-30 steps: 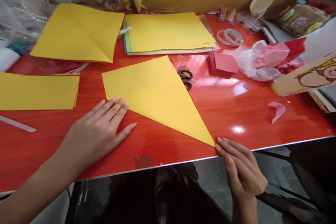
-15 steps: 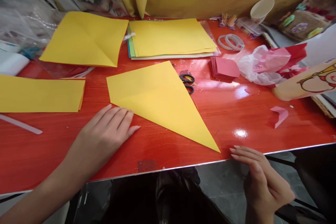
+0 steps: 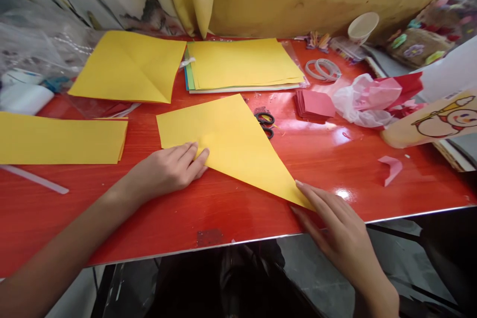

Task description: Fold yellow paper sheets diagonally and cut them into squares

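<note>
A folded sheet of yellow paper lies in the middle of the red table, its long edge slanting down to a sharp point near the table's front edge. My left hand rests on its lower left edge, fingers stretched over the paper and pressing it down. At the pointed corner, my right hand has its thumb below the edge and its fingers above, with the tip of the paper between them. Black-handled scissors lie partly covered by the paper's right edge.
Behind lie a creased yellow sheet and a stack of coloured paper. A folded yellow strip is at left. Red paper squares, tape rings, crumpled tissue, a pink scrap and a printed cup are at right.
My right hand has come left from the table edge onto the pointed corner of the paper. My left hand has slid right and farther onto the sheet. The view has tilted up slightly.
</note>
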The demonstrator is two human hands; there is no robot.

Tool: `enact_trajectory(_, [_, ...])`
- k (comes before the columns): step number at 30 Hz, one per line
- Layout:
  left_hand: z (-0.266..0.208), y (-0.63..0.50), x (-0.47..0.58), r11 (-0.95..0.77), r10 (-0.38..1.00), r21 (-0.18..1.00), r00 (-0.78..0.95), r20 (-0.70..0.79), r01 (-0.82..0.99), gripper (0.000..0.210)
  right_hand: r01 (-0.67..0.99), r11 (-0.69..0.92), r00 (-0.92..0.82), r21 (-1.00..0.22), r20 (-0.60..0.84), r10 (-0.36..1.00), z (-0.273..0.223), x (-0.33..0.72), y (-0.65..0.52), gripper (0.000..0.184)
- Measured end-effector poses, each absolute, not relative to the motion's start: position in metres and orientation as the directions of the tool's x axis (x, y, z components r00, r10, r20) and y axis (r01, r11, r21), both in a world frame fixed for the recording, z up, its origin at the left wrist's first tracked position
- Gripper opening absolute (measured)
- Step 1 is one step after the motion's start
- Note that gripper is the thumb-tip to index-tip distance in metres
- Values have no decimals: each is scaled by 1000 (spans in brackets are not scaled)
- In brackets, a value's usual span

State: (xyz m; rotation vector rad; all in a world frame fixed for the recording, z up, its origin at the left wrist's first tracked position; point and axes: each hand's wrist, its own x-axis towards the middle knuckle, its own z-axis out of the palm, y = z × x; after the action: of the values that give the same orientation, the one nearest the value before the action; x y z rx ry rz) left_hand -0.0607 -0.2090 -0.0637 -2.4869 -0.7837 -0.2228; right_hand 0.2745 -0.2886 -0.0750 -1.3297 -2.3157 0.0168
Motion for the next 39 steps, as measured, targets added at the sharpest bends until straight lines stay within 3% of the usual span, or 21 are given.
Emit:
enact_trajectory(2, [-65,-209,-60,-681,533,-407,793,295,609,33,802,519,-395,-296,391,832,-72,274,-288,55])
enact_trajectory(5, [-66,-206,-61,-599,677,-264,654,337,756,37,725,434,-159,-534,484,861,-68,272,-285,63])
enact_trajectory(7, [-64,-202,-64,-489,748,-109,480,459,865,31,590,399,61,-702,532,845,-64,270,-280,64])
enact_trajectory(9, [-56,-198,-66,-343,806,153,207,554,927,26,492,381,176,-783,518,837,-58,268,-269,57])
enact_trajectory(10, [-50,-196,-67,-278,831,336,49,554,900,25,491,359,179,-794,494,851,-54,267,-261,53])
enact_trajectory(12, [-37,-192,-68,-182,877,713,-216,428,677,22,555,318,95,-768,439,894,-47,264,-241,44])
enact_trajectory(13, [-31,-191,-70,-157,893,850,-294,340,503,20,601,309,22,-737,401,916,-43,262,-229,39])
enact_trajectory(15, [-25,-188,-73,-147,898,973,-388,206,175,14,673,337,-144,-659,330,933,-38,254,-203,33])
enact_trajectory(19, [-36,-186,-76,-125,877,978,-479,31,-166,8,784,429,-363,-449,228,903,-38,229,-154,37])
enact_trajectory(24, [-60,-188,-61,-26,904,962,-417,-93,-273,14,831,480,-466,-282,118,877,-51,205,-122,25])
enact_trajectory(28, [-63,-190,-55,78,926,963,-338,-166,-258,25,820,461,-424,-340,181,888,-60,209,-117,22])
enact_trajectory(33, [-52,-194,-55,168,935,968,-280,-216,-186,19,784,510,-481,-355,173,860,-58,224,-121,32])
enact_trajectory(39, [-42,-198,-49,-16,979,998,-206,4,-57,6,819,457,-455,-347,94,886,-53,223,-124,38])
